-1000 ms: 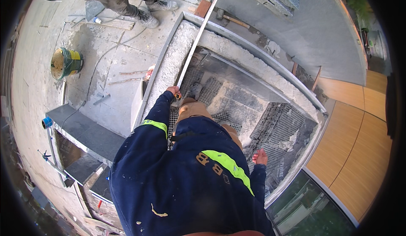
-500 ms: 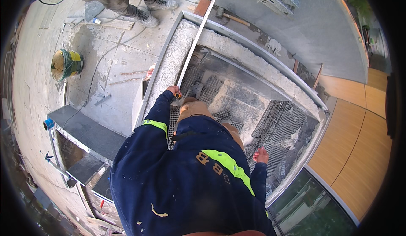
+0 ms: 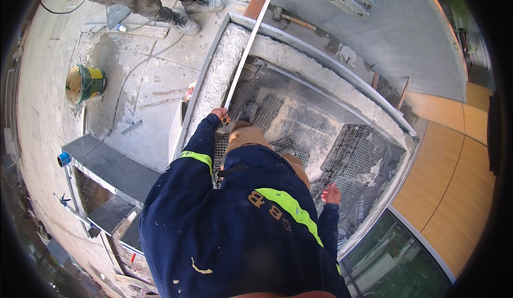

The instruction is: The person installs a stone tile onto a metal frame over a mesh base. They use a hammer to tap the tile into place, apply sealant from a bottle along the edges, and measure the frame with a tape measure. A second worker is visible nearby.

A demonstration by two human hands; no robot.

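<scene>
My left hand (image 3: 218,113) is closed around a small orange and black tape measure (image 3: 225,120). From it the pale tape blade (image 3: 249,49) runs out straight, passing over the low wall's far rim up to the top of the view. Lower right, my right hand (image 3: 331,194) hangs with curled fingers above black dimpled sheeting (image 3: 355,156); whatever they might hold is hidden. I am standing inside a walled pit, its wall top (image 3: 216,57) coated with rough grey-white mortar. Pale dust and chunks lie between the sheets around my feet.
Behind the far wall lie a hammer (image 3: 294,19) and a reddish brick (image 3: 255,6). Another person's legs (image 3: 160,1) stand at upper left. A green bucket (image 3: 85,84), a cable (image 3: 115,103) and dark stone slabs (image 3: 112,164) are to the left; wooden panels (image 3: 454,175) flank the right.
The view has shifted very slightly. Both hands, the tape measure and its stretched blade keep their places.
</scene>
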